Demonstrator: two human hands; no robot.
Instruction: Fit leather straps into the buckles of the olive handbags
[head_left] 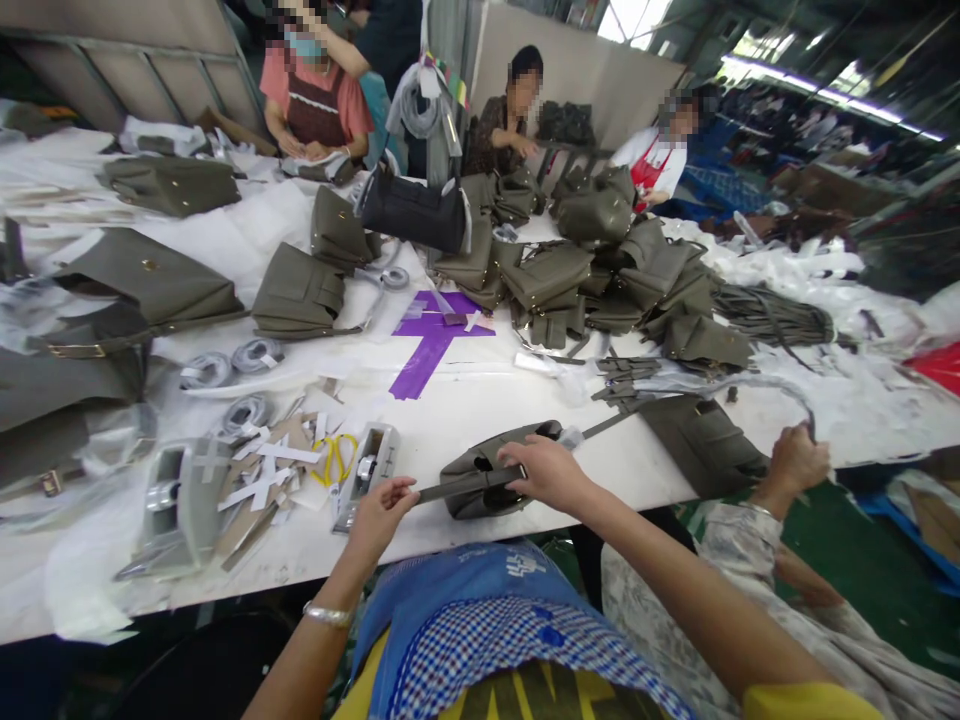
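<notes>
A small grey-green leather bag lies on the white table just in front of me. My right hand rests on top of it, fingers curled over its upper edge and the strap. My left hand pinches the free end of the bag's dark strap, pulled out to the left. Yellow-handled scissors lie left of the bag.
A purple tape cross marks the table's middle. Heaps of grey-green bags and a black bag lie beyond. A co-worker's hand at my right holds another bag. Three people sit across the table. Paper scraps lie left.
</notes>
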